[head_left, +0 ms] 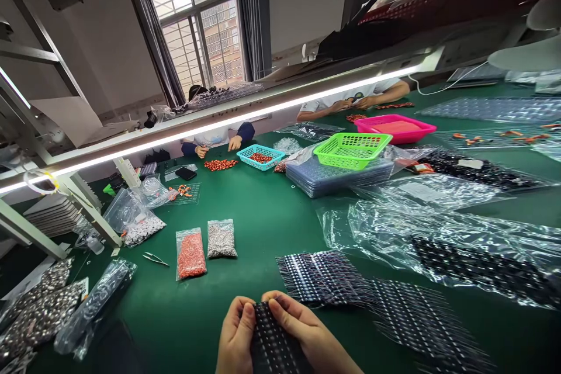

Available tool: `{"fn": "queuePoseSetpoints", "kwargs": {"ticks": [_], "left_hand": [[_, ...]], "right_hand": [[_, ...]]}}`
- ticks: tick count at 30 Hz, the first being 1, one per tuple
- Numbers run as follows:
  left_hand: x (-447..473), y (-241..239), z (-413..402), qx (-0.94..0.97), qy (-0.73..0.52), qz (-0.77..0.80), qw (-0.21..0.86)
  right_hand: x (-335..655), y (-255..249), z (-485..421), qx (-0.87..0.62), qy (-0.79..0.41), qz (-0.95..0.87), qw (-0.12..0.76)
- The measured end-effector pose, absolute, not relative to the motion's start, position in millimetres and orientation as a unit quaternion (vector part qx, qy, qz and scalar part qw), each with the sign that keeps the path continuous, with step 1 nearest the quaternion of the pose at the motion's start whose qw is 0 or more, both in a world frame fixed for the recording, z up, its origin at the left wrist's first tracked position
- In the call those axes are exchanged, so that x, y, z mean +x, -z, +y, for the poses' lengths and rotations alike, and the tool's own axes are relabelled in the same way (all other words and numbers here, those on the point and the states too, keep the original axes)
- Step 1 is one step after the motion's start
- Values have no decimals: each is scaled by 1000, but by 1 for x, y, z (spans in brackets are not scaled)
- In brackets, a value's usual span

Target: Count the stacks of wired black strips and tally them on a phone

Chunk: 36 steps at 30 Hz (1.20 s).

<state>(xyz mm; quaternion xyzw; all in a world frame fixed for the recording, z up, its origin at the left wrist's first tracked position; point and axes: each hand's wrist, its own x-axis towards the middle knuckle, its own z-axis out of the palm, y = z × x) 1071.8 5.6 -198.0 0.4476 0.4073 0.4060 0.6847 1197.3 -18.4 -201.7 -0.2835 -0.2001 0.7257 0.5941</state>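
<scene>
Held low at the near edge of the green bench (263,210), pinched between the left hand (236,333) and the right hand (302,333): a dark dotted sheet (272,345), raised just off the surface or resting on it, hard to tell which. Both hands clenched on it, thumbs on top near the upper edge, remaining fingers curled behind and mostly out of sight. Probably light, thin and limp, judging by the fanned sheets (324,277) just beyond the right hand, lying flat and splayed like cards. Likely to bend easily, and perhaps to shed pale dots if rubbed. Best taken by the bare side margins, thumb above and fingers below, not across the dotted rows. Further right, more of the same dark sheets, partly under crinkled clear plastic wrap (421,228). Left of the hands and well apart: a bag of orange beads (191,254) just beside a bag of grey beads (221,239), with tweezers (154,258) lying near. Across the bench, a green basket (352,149) on a stack of clear trays (337,178), a pink tray (394,128) behind it, a teal basket (261,156) to the left. Beyond those, under the light bar (219,123), a co-worker's hands (235,143) over small red pieces.
</scene>
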Motion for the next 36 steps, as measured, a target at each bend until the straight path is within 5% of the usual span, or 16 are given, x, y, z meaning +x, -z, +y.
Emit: {"fn": "queuePoseSetpoints", "kwargs": {"ticks": [19, 36], "left_hand": [[1073, 202, 18, 465, -406, 379, 689], [1077, 202, 2, 391, -446, 357, 722]], "right_hand": [[1211, 191, -2, -399, -620, -326, 592], [1192, 194, -23, -315, -715, -93, 617]]}}
